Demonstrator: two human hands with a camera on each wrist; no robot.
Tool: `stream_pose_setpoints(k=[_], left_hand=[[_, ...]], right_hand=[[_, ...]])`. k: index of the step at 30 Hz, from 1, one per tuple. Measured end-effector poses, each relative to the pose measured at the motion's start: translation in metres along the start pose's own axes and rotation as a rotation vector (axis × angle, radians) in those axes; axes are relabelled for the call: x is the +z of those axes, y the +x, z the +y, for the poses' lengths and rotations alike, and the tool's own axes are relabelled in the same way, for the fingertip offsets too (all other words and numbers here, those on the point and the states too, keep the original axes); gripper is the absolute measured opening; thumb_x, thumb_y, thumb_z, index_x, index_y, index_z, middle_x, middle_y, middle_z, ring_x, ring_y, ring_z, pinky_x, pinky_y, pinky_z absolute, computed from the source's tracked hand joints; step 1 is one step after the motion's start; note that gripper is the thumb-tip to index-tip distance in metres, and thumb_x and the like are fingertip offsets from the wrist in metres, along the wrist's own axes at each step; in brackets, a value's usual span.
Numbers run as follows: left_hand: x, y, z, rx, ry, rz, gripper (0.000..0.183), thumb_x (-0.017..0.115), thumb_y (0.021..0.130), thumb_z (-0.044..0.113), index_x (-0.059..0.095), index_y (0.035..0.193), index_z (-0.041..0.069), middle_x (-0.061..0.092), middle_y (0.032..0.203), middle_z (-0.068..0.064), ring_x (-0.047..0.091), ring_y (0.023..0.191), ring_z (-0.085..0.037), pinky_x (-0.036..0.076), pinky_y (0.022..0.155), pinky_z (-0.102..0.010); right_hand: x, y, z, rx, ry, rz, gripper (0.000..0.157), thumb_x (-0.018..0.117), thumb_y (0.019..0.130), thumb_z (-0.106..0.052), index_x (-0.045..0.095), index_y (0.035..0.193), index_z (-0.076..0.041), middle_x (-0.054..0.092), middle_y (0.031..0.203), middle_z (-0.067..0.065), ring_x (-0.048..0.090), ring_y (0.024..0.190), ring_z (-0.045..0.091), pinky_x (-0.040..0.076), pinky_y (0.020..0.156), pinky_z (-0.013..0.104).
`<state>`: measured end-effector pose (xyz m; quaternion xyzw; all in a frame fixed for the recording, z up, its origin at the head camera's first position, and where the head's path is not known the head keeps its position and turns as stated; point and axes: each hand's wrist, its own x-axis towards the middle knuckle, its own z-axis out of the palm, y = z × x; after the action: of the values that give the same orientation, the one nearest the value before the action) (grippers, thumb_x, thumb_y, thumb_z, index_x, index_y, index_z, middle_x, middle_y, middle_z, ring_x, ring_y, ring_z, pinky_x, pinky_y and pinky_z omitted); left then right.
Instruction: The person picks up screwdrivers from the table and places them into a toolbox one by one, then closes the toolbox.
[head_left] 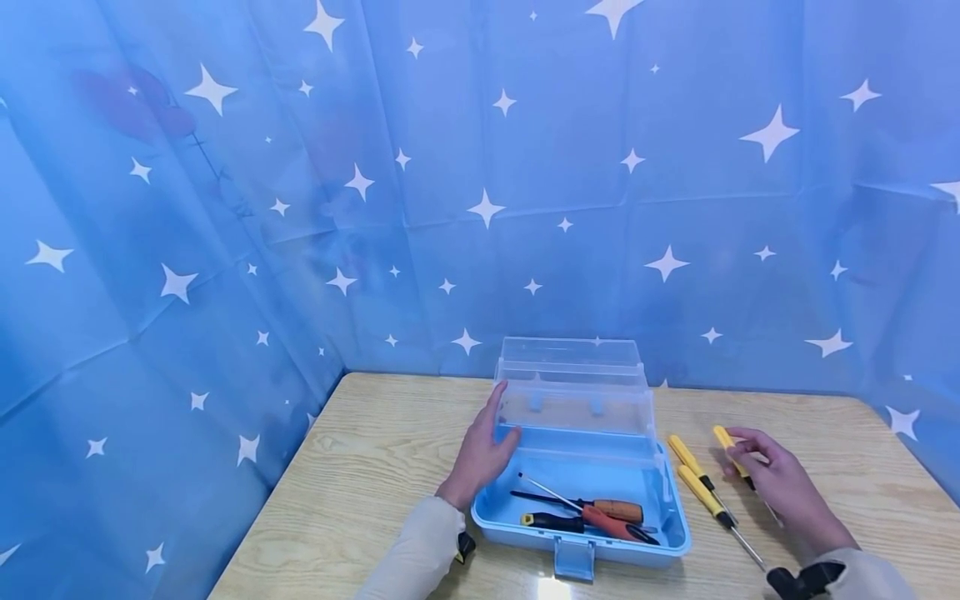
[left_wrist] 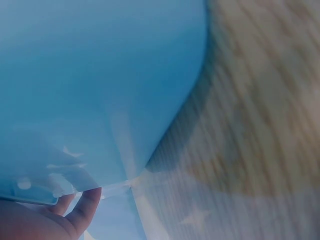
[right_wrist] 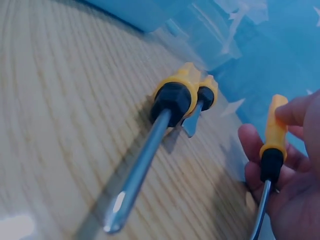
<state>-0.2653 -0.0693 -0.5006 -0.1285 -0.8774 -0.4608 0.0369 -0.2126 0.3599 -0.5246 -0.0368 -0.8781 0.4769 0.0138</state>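
A light blue toolbox (head_left: 506, 534) stands with its clear lid (head_left: 573, 371) raised at the back. My left hand (head_left: 482, 454) holds its left side near the lid hinge, thumb inside and fingers outside. In the left wrist view, fingers (left_wrist: 85, 212) show at the clear plastic edge. My right hand (head_left: 780, 483) grips a yellow-handled screwdriver (right_wrist: 275, 130) by its handle, shaft pointing down toward me. To its left, two more yellow-handled screwdrivers, a nearer one (head_left: 702, 492) and a farther one (head_left: 684, 454), lie side by side on the table.
Inside the toolbox lie a screwdriver with an orange-brown handle (head_left: 618, 510), one with a red and black handle (head_left: 609, 523), and a black-handled tool with a yellow end (head_left: 551, 522). The wooden table (head_left: 360, 467) meets a blue star-patterned curtain (head_left: 420, 258) at the back.
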Motion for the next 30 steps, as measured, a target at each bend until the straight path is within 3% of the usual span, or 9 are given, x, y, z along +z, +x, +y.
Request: stream_pose_setpoints(k=[7,14,25,30], left_hand=[[-0.001,-0.001,0.002,0.001,-0.009,-0.005,0.072,0.055,0.099,0.031,0.015,0.158,0.04,0.033,0.16,0.0,0.039,0.142,-0.026,0.037,0.114,-0.051],[-0.002,-0.002,0.002,0.014,-0.013,-0.005,0.072,0.055,0.098,0.031,0.015,0.157,0.042,0.033,0.16,-0.002,0.04,0.142,-0.028,0.038,0.113,-0.051],[-0.004,-0.002,0.002,-0.003,-0.008,-0.014,0.072,0.054,0.099,0.033,0.013,0.156,0.047,0.034,0.16,0.0,0.04,0.142,-0.026,0.038,0.113,-0.05],[-0.004,-0.002,0.001,-0.01,-0.009,-0.011,0.071,0.054,0.099,0.035,0.013,0.155,0.048,0.032,0.16,0.0,0.039,0.143,-0.026,0.038,0.113,-0.051]], right_hand=[[-0.001,0.002,-0.004,-0.05,-0.025,0.019,0.051,0.04,0.107,-0.031,0.039,0.144,0.004,0.054,0.108,0.016,0.066,0.078,0.013,0.052,0.064,0.024],[0.0,0.003,-0.007,-0.091,-0.068,0.046,0.047,0.039,0.107,-0.03,0.044,0.141,0.002,0.053,0.109,0.018,0.06,0.076,0.011,0.049,0.057,0.027],[-0.003,0.008,-0.021,-0.147,-0.071,0.024,0.046,0.04,0.107,-0.03,0.044,0.141,0.001,0.052,0.106,0.018,0.058,0.074,0.017,0.048,0.054,0.029],[-0.003,0.011,-0.034,-0.222,-0.073,0.012,0.041,0.043,0.107,-0.026,0.047,0.139,0.0,0.053,0.102,0.017,0.058,0.073,0.018,0.049,0.055,0.029]])
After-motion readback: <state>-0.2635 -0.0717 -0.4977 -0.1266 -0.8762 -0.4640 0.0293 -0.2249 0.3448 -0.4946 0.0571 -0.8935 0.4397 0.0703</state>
